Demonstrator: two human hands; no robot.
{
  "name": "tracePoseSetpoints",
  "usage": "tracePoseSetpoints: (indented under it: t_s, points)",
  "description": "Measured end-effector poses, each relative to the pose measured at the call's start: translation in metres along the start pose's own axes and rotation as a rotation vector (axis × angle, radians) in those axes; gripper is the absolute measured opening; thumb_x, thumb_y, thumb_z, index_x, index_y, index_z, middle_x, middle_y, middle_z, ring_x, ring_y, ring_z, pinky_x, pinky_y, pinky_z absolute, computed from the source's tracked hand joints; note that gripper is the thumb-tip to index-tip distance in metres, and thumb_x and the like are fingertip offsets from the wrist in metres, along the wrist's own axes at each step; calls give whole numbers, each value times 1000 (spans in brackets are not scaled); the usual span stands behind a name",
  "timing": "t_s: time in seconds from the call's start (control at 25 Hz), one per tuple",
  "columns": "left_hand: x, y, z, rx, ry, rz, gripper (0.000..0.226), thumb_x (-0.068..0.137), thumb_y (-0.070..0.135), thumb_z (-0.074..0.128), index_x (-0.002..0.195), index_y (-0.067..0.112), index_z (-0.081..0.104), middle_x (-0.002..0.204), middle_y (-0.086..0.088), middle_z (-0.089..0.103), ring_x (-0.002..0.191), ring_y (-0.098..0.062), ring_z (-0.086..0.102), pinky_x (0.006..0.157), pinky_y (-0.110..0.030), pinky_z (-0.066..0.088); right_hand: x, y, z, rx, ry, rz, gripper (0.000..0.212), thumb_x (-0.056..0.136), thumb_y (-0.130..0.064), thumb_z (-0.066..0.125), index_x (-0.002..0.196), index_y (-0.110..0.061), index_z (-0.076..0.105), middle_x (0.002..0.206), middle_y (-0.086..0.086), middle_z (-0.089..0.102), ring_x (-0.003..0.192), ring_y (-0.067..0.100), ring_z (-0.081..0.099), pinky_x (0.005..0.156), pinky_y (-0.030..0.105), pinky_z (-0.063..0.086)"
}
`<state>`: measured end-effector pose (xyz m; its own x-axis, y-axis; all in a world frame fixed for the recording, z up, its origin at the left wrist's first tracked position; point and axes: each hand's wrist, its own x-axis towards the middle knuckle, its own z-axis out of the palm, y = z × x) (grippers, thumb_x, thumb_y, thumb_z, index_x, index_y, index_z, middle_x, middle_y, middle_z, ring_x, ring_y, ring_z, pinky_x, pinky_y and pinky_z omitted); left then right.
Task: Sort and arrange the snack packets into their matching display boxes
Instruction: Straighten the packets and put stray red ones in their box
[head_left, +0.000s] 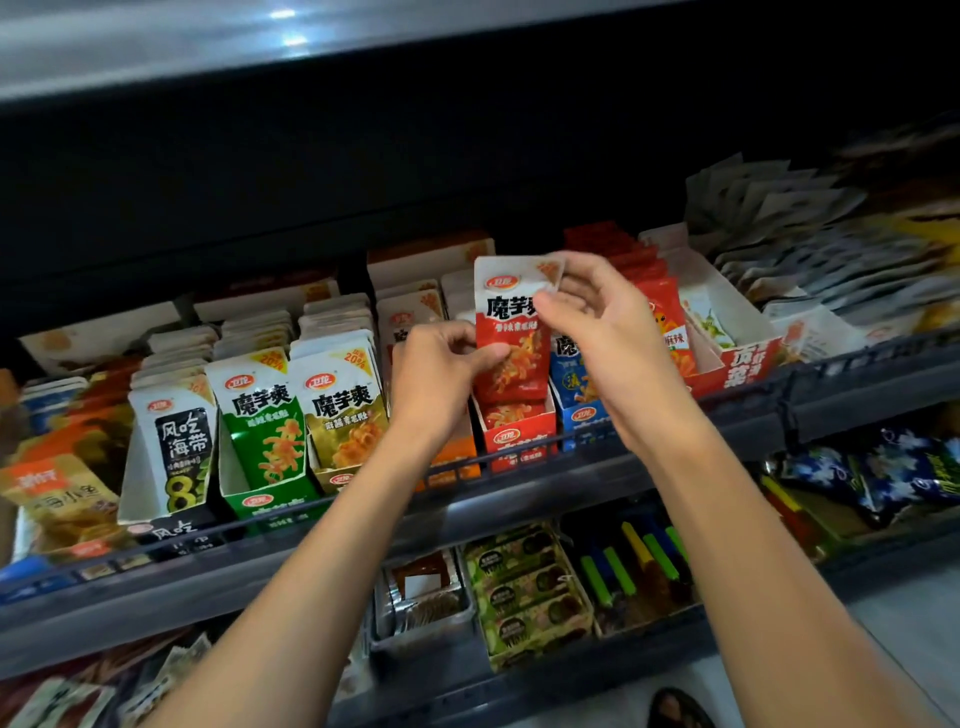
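Upper shelf (519, 501), dark wire front rail, row of open-fronted display boxes.

- Red packet (511, 332): white top, red lower half, oval 卫龙 logo, large black 魔芋爽 with the last character partly covered. Held upright in the air directly above the red box (519, 434), its lower edge meeting the tops of the red packets standing inside.
- Left hand (441, 374): fingers and thumb closed in a pinch on the packet's lower left edge.
- Right hand (602, 332): thumb and fingers closed on the packet's right side, near the upper corner.
- Red box: 卫龙 logo on its front lip, just behind the rail.
- Blue box (582, 415): touching the red box on its right, 卫龙 logo on the front; the blue packet (566, 364) in it is partly hidden by the right hand.
- Green packet (265, 415): 卫龙, 魔芋爽, yellow "20%" corner flag; stands in a green box (270, 506).
- Gold packet (345, 415): same 卫龙 logo, 魔芋爽 and "20%" flag; just right of the green one.
- Black-label packet (176, 441): reads 风吃海带, large "8" below; in a white box left of the green box.
- White-and-red box (743, 364): right of the hands, marked 贡菜; its smaller print is too blurred to read.

Lower shelf: green and yellow sticks (623, 566) and a box of green-wrapped packets (524, 592), text unreadable.
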<state>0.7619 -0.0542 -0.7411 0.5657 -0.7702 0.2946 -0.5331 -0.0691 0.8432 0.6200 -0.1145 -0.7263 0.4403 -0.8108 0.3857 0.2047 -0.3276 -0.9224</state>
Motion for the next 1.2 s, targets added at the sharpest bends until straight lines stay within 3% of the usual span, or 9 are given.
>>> tracePoseSetpoints:
  t_s: [0.2,0.36,0.44,0.56,0.72,0.84,0.96,1.08,1.2]
  points:
    - [-3,-19,8,529,149,57,35,75,45,76,102,25,66,113,-1,64,101,-22,62,83,-40,53,6,22,9,-130,-102,121,52,93,-20,63,141,-26,42,114,-14,57,105,0,58,88,20,48]
    - [0,-22,8,468,157,34,36,75,40,77,98,25,54,109,-2,64,97,-26,61,78,-38,51,4,34,20,-414,-123,78,66,92,-23,64,149,-33,31,127,-7,50,114,7,54,94,26,46]
    - [-1,-25,11,491,151,25,39,76,35,77,101,24,50,106,-3,66,96,-29,63,79,-41,52,2,36,23,-517,-128,43,63,93,-20,63,148,-28,35,141,-6,42,123,6,47,103,29,44]
    - [-5,-27,13,454,135,2,46,77,32,76,109,22,44,103,-6,67,92,-32,65,78,-45,54,2,36,23,-547,-109,-2,54,94,-14,62,144,-21,44,144,-6,41,122,1,47,108,23,40]
    - [-17,-24,-3,387,59,18,25,82,33,71,97,25,52,89,6,64,82,-16,63,74,-36,55,1,31,24,-490,-21,-64,39,93,-8,60,131,-20,57,140,-6,48,110,1,57,99,22,49]
    - [-39,-19,-31,309,25,16,5,88,29,66,89,27,61,78,12,63,75,1,59,66,-22,48,-3,23,22,-479,28,-67,28,95,-13,59,119,-26,64,117,-9,62,93,1,62,82,19,54]
    - [-61,-32,-54,535,104,106,3,88,31,63,88,29,62,79,12,66,75,-10,62,64,-28,47,-10,22,29,-502,-25,-33,20,97,-19,58,110,-31,67,99,-9,68,85,9,65,76,30,58]
    - [-69,-50,-61,806,153,172,9,90,36,59,93,29,64,92,9,67,83,-19,63,64,-30,44,-16,28,44,-651,-90,-70,21,95,-17,60,111,-27,69,110,-9,67,97,7,59,84,21,46]
    - [-70,-55,-62,873,144,225,14,90,37,59,96,30,70,92,5,71,93,-22,58,81,-36,41,-17,34,60,-837,-141,-151,27,95,-17,59,120,-23,65,122,-7,62,116,12,53,100,27,40]
